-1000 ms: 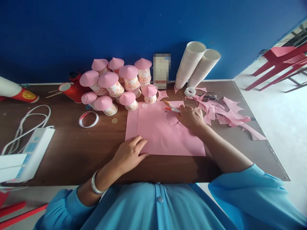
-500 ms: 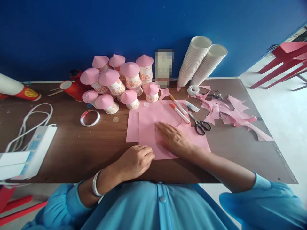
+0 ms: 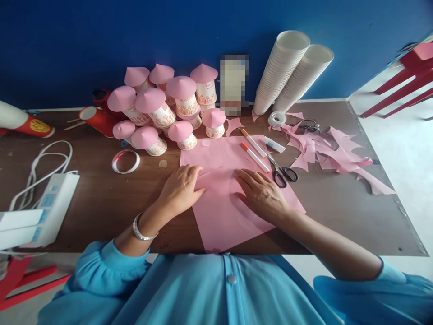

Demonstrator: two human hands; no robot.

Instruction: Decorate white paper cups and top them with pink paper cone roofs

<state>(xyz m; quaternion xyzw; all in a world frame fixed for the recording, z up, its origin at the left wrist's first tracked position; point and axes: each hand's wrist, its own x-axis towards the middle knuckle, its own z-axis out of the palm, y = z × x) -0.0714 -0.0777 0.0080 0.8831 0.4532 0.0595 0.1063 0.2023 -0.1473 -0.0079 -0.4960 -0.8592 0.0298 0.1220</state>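
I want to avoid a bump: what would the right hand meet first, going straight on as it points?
Probably the left hand, across the pink paper; if it just clears that, perhaps a pink-roofed cup.

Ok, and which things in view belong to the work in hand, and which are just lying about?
In use, or likely to belong:
pink sheets, right hand on top, left hand at the edge
scissors and two markers, beside the right hand
pink-topped cups, judging by colour

Probably just lying about:
power strip
loose pink scraps
red chair, off to the right
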